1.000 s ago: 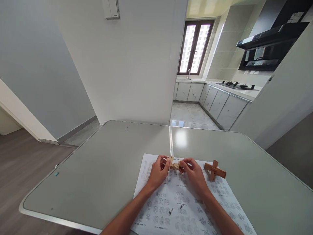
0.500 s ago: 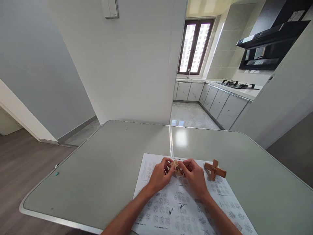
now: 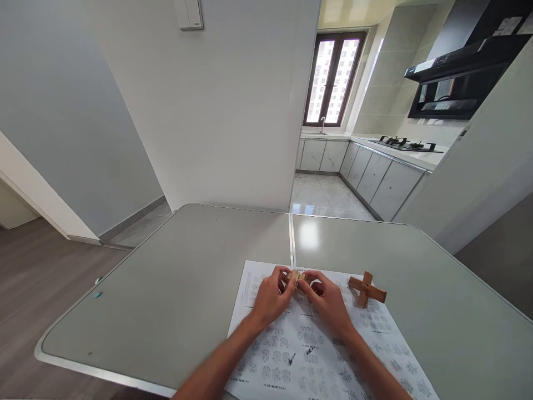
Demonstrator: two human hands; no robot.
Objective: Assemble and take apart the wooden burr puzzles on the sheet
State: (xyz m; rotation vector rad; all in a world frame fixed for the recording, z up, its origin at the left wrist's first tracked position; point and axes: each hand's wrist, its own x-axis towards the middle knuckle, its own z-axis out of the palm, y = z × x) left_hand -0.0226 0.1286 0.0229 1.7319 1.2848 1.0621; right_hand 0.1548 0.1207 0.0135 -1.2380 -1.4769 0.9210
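Note:
Between both hands, just above the printed sheet, is a small light-wood puzzle made of interlocking blocks. My left hand pinches its left side with thumb and fingers. On its right side, my right hand grips it the same way, fingers curled. The fingertips hide much of the puzzle, so I cannot make out how its pieces sit. A darker brown wooden cross-shaped puzzle rests on the sheet's upper right edge, apart from my right hand. Beneath my hands lies the paper sheet, printed with rows of small diagrams and two pen ticks.
The grey-green table has a metal seam running away from me and a pale rim. A small teal bit lies near its left edge. Beyond stand a white wall and a kitchen with cabinets.
My right fingers have shifted closer over the light-wood puzzle, and the puzzle has turned slightly in my grip. The brown cross has stayed put.

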